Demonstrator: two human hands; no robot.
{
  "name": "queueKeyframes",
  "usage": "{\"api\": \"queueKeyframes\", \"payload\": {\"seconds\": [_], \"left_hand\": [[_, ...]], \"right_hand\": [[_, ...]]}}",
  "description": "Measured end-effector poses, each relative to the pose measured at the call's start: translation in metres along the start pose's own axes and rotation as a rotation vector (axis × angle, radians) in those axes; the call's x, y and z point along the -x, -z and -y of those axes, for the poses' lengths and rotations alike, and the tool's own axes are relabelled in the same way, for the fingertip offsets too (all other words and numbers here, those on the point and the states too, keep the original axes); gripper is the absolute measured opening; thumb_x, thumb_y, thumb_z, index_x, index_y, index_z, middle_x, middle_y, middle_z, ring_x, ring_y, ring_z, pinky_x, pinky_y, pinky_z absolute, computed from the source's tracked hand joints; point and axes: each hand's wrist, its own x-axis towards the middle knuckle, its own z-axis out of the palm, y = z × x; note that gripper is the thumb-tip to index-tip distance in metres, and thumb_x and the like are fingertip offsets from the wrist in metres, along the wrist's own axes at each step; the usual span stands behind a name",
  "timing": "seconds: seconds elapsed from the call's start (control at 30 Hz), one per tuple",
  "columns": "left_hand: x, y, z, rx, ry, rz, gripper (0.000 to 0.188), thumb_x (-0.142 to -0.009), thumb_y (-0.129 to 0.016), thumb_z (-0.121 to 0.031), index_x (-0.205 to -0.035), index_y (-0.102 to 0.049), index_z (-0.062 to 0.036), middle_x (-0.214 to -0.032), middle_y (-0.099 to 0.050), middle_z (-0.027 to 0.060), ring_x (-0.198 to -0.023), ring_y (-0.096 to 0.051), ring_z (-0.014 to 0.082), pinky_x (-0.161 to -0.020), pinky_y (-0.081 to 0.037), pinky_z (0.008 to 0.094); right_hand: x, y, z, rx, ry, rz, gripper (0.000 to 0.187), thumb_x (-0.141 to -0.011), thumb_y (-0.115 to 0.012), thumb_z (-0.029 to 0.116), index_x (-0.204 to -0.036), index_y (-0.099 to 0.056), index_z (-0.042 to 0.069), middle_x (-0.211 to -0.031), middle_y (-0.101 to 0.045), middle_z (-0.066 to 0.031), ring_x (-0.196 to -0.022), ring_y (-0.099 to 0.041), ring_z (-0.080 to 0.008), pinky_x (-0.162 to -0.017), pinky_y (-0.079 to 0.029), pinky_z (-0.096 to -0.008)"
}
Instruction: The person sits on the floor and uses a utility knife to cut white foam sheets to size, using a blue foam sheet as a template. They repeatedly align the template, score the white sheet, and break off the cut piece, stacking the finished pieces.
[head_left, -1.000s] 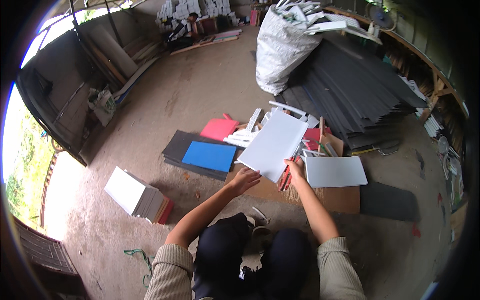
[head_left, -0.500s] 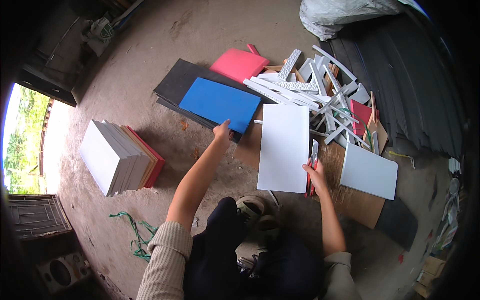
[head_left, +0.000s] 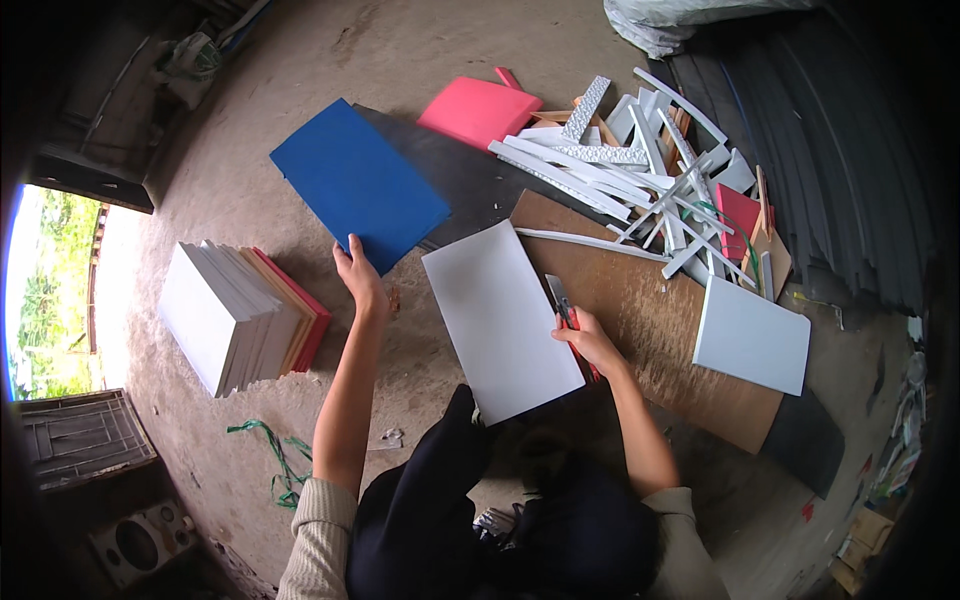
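My left hand (head_left: pixel 359 279) is closed on the near edge of a blue foam sheet (head_left: pixel 355 180), which is lifted and tilted above black sheets (head_left: pixel 450 165). In my right hand (head_left: pixel 592 345) is a utility knife (head_left: pixel 566 312) with a red handle and its blade pointing away from me. That same hand also grips the right edge of a white sheet (head_left: pixel 500 320), held slantwise over my knees. Beneath the white sheet's far end lies a brown board (head_left: pixel 620 285) on the floor, with a thin white strip (head_left: pixel 590 243) along it.
To the left stands a row of white, tan and red sheets (head_left: pixel 215 325). White offcuts (head_left: pixel 590 180) are heaped beyond the board, beside a pink block (head_left: pixel 475 112). Another white sheet (head_left: pixel 752 337) rests at the board's right end. Green strapping (head_left: pixel 280 460) lies on the floor at left.
The blue sheet has risen off the black sheets and moved left in my left hand. My right hand has drawn the white sheet and knife left and tilted them, uncovering more of the brown board.
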Motion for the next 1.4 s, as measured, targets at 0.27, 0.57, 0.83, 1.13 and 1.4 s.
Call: {"api": "queueKeyframes", "payload": {"seconds": [0.27, 0.57, 0.83, 1.13, 1.4], "left_hand": [[0.033, 0.042, 0.004, -0.106, -0.032, 0.107, 0.040, -0.092, -0.045, -0.026, -0.119, -0.045, 0.0040, -0.105, -0.055, 0.0069, -0.094, -0.049, 0.0119, -0.084, -0.038, 0.0253], [0.106, 0.012, 0.027, -0.183, 0.054, 0.410, 0.041, -0.093, -0.042, -0.021, -0.128, -0.039, -0.0001, -0.121, -0.051, 0.0140, -0.105, -0.049, 0.0144, -0.089, -0.039, 0.0280], [0.140, -0.020, 0.023, -0.320, 0.102, 0.563, 0.042, -0.093, -0.041, -0.022, -0.131, -0.036, -0.0064, -0.114, -0.055, 0.0175, -0.101, -0.053, 0.0171, -0.087, -0.040, 0.0316], [0.139, -0.015, 0.050, -0.675, -0.140, 0.616, 0.040, -0.091, -0.042, -0.022, -0.128, -0.038, -0.0062, -0.103, -0.036, 0.0183, -0.094, -0.043, 0.0306, -0.084, -0.038, 0.0405], [0.120, -0.024, 0.045, -0.856, -0.211, 0.646, 0.050, -0.088, -0.051, -0.030, -0.129, -0.035, -0.0060, -0.104, -0.045, 0.0154, -0.085, -0.050, 0.0234, -0.077, -0.043, 0.0346]], "right_hand": [[-0.007, 0.002, -0.018, 0.076, -0.086, -0.365, 0.015, -0.072, -0.059, 0.010, -0.081, -0.053, 0.000, -0.073, -0.056, -0.0048, -0.068, -0.051, -0.0130, -0.065, -0.041, -0.0269], [-0.025, 0.012, -0.014, 0.343, -0.027, -0.481, 0.018, -0.076, -0.058, 0.012, -0.084, -0.049, -0.001, -0.075, -0.057, -0.0149, -0.072, -0.057, -0.0315, -0.068, -0.042, -0.0388], [-0.017, 0.058, -0.026, 0.619, -0.043, -0.712, 0.018, -0.084, -0.047, 0.008, -0.097, -0.043, -0.004, -0.096, -0.045, -0.0227, -0.092, -0.049, -0.0352, -0.073, -0.041, -0.0392], [-0.010, 0.037, -0.020, 1.198, -0.094, -0.897, 0.028, -0.088, -0.046, 0.024, -0.107, -0.041, 0.003, -0.098, -0.043, -0.0163, -0.089, -0.050, -0.0301, -0.073, -0.042, -0.0429], [-0.008, 0.035, -0.025, 1.333, -0.085, -0.913, 0.042, -0.088, -0.047, 0.027, -0.121, -0.035, 0.003, -0.102, -0.042, -0.0165, -0.095, -0.046, -0.0315, -0.074, -0.043, -0.0425]]}}
